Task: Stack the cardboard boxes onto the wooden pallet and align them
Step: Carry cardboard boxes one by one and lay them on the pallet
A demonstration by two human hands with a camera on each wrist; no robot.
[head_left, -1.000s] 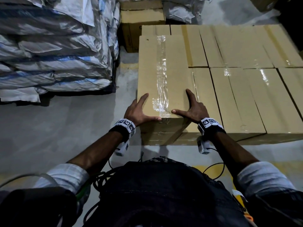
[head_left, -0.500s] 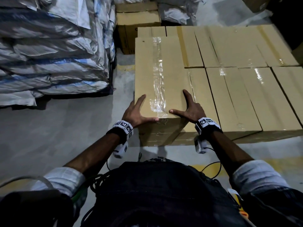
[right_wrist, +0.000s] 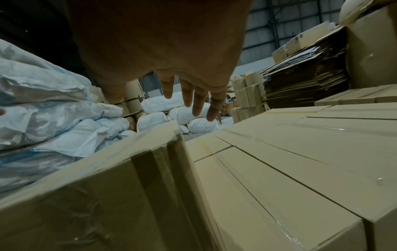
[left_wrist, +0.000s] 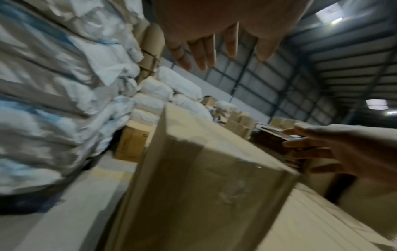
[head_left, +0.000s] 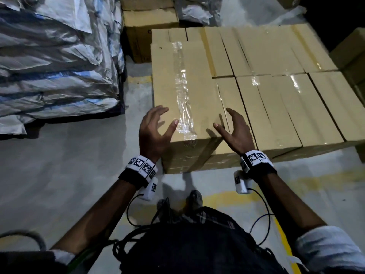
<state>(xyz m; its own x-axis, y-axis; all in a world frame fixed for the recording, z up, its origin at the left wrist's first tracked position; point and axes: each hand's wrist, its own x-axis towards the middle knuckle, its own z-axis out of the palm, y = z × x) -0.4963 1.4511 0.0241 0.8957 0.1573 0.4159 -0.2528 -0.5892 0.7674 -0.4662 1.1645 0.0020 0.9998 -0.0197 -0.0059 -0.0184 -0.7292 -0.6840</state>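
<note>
A warehouse or storage hall. A broad block of sealed cardboard boxes (head_left: 276,91) sits low on a grey concrete floor (head_left: 49,175) marked with worn yellow lines (head_left: 223,196). To the left of the boxes, across a narrow aisle, stands a tall stack of bulging white woven sacks (head_left: 55,62). Beyond the boxes lie more white sacks (right_wrist: 159,103), loose cartons, and to the right a pile of flattened brown cardboard sheets (right_wrist: 307,74). High above the boxes runs a metal-framed wall and a ribbed sheet roof (left_wrist: 352,68) with bright ceiling lights (left_wrist: 336,20). The lighting is dim.
</note>
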